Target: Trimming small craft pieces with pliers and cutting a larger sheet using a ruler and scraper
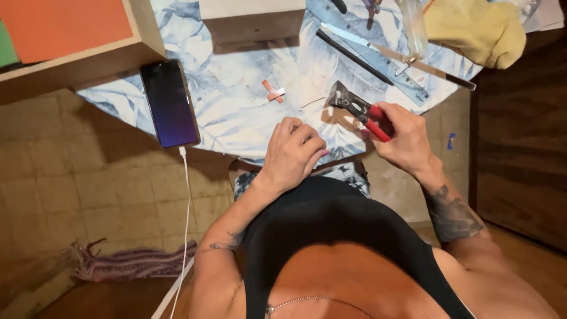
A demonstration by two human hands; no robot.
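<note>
My right hand (pixel 403 137) grips the red handles of a pair of pliers (pixel 354 107) whose dark jaws point up and left over the table. My left hand (pixel 294 150) rests in a loose fist on the near edge of the round table (pixel 236 112) with its blue leaf-patterned cloth; whether it holds anything I cannot tell. A small orange and white cross-shaped piece (pixel 273 91) lies on the cloth, just beyond my left hand.
A dark smartphone (pixel 170 103) lies at the table's left edge with a white cable (pixel 187 207) hanging down. A clear ruler (pixel 372 50), black rod (pixel 353 57), yellow cloth (pixel 478 29) and box (pixel 253 20) sit farther back. An orange-topped wooden box (pixel 71 35) is left.
</note>
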